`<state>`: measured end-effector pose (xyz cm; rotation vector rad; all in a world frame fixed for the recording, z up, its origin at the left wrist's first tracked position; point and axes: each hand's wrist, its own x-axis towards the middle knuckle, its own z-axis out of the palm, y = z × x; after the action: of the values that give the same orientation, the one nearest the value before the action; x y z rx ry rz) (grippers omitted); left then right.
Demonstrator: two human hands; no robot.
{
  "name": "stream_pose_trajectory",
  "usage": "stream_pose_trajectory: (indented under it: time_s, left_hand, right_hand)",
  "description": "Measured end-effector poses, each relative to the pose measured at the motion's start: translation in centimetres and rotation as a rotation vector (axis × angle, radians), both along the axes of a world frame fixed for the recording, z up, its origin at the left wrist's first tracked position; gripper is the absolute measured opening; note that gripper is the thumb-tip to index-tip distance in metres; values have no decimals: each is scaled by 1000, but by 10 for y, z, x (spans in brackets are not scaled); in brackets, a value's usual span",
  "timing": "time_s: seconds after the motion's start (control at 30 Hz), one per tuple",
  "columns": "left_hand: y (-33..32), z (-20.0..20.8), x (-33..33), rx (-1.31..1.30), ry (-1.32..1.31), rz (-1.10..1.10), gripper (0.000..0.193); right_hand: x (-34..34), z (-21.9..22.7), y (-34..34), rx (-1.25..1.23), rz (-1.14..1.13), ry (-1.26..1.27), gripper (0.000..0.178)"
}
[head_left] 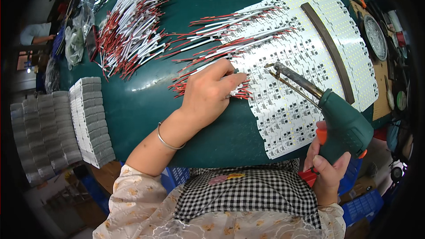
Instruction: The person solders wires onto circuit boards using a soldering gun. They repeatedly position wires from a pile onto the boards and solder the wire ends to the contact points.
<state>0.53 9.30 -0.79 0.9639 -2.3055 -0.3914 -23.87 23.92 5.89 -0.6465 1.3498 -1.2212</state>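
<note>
The left hand (211,92) lies palm-down on the dark green table (146,102), its fingertips (237,79) pressed together on the ends of a row of thin red-and-white wire leads (230,48) at the left edge of the white panel of small LED circuit boards (305,57). The leads' long axes run left to right, fanning leftward off the panel. The right hand (330,168) is wrapped firmly around the green pistol-grip soldering iron (341,124), whose dark metal tip (276,67) points up-left, just right of the left fingertips and near the held wire ends.

Red-and-white wire leads (230,89) on white LED panel sheet (305,62); green soldering gun (341,124), tip leftward.
</note>
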Motion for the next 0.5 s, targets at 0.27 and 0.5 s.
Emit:
stream_pose_trajectory:
  time_s: [0.27, 0.5]
  left_hand:
    - [1, -5, 1, 10, -9, 10, 49]
    - [1, 0, 4, -22, -67, 6, 47]
  right_hand:
    - [4, -8, 2, 28, 12, 41, 72]
    - [4, -8, 2, 43, 16, 41, 70]
